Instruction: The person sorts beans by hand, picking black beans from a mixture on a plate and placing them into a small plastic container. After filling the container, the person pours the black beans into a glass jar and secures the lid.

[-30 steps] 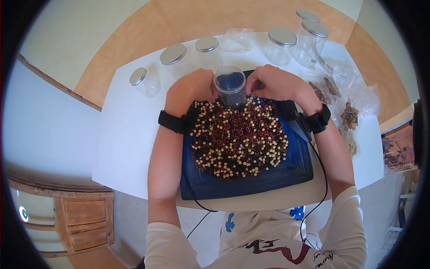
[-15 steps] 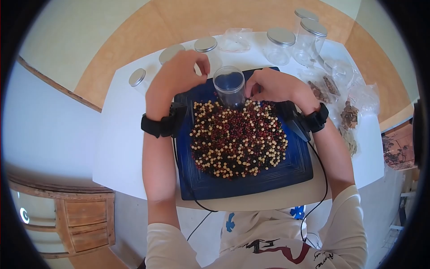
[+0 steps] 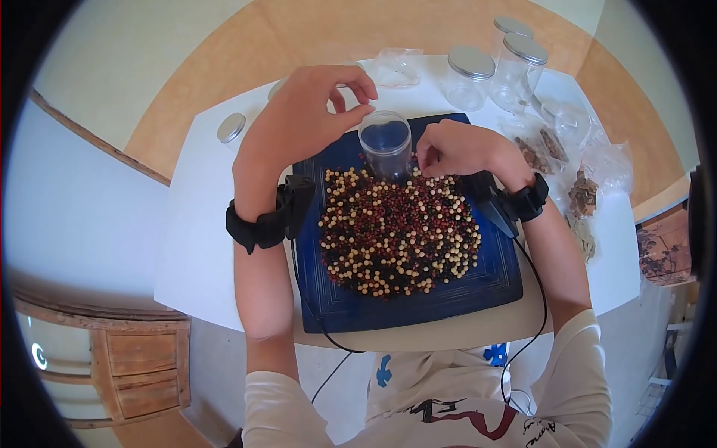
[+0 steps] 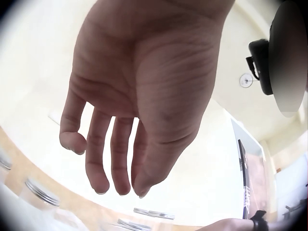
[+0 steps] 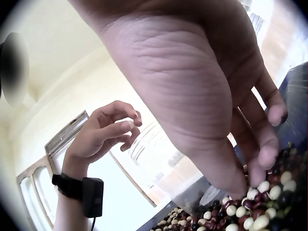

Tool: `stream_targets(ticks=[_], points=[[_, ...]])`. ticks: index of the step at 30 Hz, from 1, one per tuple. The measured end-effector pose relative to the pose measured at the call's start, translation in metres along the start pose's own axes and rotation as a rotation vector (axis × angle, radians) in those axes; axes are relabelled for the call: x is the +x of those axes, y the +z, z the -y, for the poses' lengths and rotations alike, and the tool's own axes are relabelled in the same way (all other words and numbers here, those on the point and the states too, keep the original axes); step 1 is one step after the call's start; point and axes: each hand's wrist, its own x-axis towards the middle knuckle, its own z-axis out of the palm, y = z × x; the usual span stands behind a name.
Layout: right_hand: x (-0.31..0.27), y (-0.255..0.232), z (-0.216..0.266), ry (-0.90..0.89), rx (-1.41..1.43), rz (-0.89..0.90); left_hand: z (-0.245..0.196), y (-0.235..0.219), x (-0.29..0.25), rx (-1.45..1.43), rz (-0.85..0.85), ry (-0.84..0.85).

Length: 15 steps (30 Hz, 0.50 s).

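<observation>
A clear open jar [image 3: 385, 142] stands upright at the far side of a blue tray [image 3: 418, 310], against a spread of mixed red, black and cream beans [image 3: 396, 231]. My left hand [image 3: 299, 119] is raised at the jar's upper left, thumb and index finger close together near its rim; in the left wrist view no object shows in the left hand [image 4: 144, 91]. To the right of the jar, my right hand [image 3: 467, 147] reaches down with bent fingers. The right wrist view shows the right hand's fingertips [image 5: 248, 185] at the beans [image 5: 231, 211], holding nothing visible.
Lidded jars [image 3: 469, 78] stand at the back right, and a smaller silver lid [image 3: 231, 128] shows at the left. Plastic bags [image 3: 582, 190] of dried pieces lie along the right side. Cables [image 3: 539, 280] run from both wrists past the tray's near edge.
My left hand has left the jar's side, swung up and left, then come back right toward the rim. My right hand has drawn slightly right, away from the jar.
</observation>
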Motion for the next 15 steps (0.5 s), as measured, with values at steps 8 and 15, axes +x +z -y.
stream_targets(ticks=[8, 15], points=[[-0.006, -0.021, 0.005, -0.009, 0.099, -0.221, 0.046, 0.015, -0.003, 0.098, 0.263, -0.145], [-0.003, -0.026, 0.027, -0.153, 0.198, -0.594, 0.061, 0.042, 0.006, 0.146, 0.619, -0.271]])
